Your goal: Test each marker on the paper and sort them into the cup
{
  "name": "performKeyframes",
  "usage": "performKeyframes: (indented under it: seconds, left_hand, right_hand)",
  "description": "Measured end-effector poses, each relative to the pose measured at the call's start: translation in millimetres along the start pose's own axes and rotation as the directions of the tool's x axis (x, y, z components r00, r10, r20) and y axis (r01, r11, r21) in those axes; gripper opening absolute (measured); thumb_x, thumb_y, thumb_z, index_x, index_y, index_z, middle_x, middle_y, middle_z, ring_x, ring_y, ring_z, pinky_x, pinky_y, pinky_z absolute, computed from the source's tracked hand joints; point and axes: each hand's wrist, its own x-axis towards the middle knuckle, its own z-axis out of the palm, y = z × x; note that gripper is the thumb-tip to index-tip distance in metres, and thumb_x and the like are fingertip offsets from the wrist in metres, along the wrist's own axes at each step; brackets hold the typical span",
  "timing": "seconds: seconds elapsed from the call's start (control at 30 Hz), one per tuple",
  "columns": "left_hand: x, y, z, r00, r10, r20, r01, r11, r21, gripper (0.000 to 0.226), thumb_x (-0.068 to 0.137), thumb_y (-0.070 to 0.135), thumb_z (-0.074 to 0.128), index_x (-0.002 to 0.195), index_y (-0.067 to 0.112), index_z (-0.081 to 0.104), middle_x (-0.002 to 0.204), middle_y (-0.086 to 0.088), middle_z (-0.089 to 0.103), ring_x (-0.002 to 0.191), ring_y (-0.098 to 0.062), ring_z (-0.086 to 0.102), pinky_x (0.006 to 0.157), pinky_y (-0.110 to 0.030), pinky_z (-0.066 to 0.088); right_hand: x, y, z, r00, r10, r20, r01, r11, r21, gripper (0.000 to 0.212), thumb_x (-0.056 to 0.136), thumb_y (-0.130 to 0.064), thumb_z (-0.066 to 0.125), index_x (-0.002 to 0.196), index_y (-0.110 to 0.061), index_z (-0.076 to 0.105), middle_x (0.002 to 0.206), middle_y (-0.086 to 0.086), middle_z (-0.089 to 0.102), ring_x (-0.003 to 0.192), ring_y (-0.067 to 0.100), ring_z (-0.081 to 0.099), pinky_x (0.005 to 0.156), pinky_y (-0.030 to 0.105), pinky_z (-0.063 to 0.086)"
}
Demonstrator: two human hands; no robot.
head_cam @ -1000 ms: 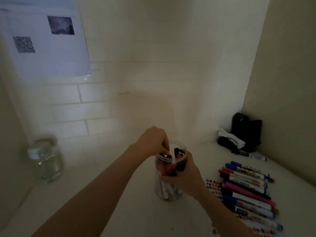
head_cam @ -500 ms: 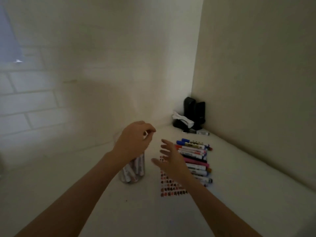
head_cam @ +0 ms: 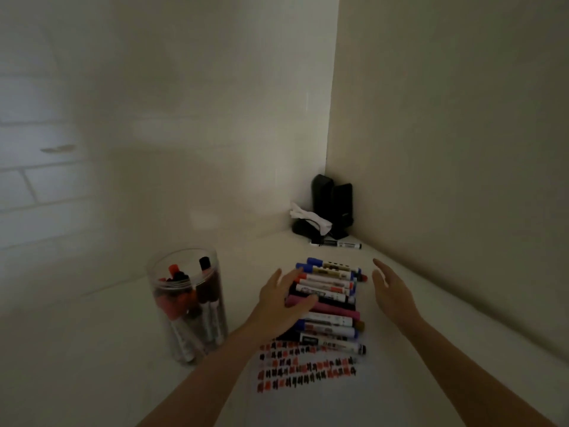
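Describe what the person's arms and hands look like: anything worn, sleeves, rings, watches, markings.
Both forearms are bare as far as the frame shows: no sleeve or cuff in view. The left hand and right hand wear no gloves. No watch, bracelet or ring shows on either wrist or on the fingers, though the dim light could hide something small. No markings or tattoos can be made out.

marker labels [head_cam: 323, 285] too blurred

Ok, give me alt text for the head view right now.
Left hand rests open on a row of markers lying across scribbled paper; right hand hovers open beside them. A clear cup of markers stands to the left on the white table.
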Motion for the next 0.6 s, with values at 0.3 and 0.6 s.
performKeyframes:
  seconds: [0.3, 0.6]
  left_hand:
    - [22.7, -24.9, 38.2, 0.984, 0.166, 0.064, -0.174, 0.972, 0.157, 0.114, 0.043, 0.094, 0.052, 0.143, 0.051, 0.017, 0.158, 0.0, -0.008, 0.145, -0.026, 0.011, 0.116, -0.05, 0.024]
    - [-14.0, -4.9, 21.1, 0.986, 0.159, 0.052, -0.167, 0.95, 0.264, 0.086, 0.076, 0.073, 0.052, 0.143, 0.049, 0.004, 0.157, 0.006, -0.014, 0.145, -0.015, 0.003, 0.119, -0.04, 0.01]
  right_hand:
    - [52.4, -14.1, 39.7, 0.898, -0.084, 0.432, 0.219, 0.937, -0.271, 0.043, 0.101, -0.037, 0.037, 0.139, -0.02, 0.046, 0.152, 0.009, 0.032, 0.14, 0.022, 0.028, 0.111, 0.028, 0.022]
    - [31.0, -23.1, 19.8, 0.918, -0.22, 0.331, 0.294, 0.937, -0.191, 0.038, 0.102, -0.027, 0.037, 0.139, -0.022, 0.043, 0.149, 0.005, 0.037, 0.135, 0.02, 0.035, 0.105, 0.023, 0.025]
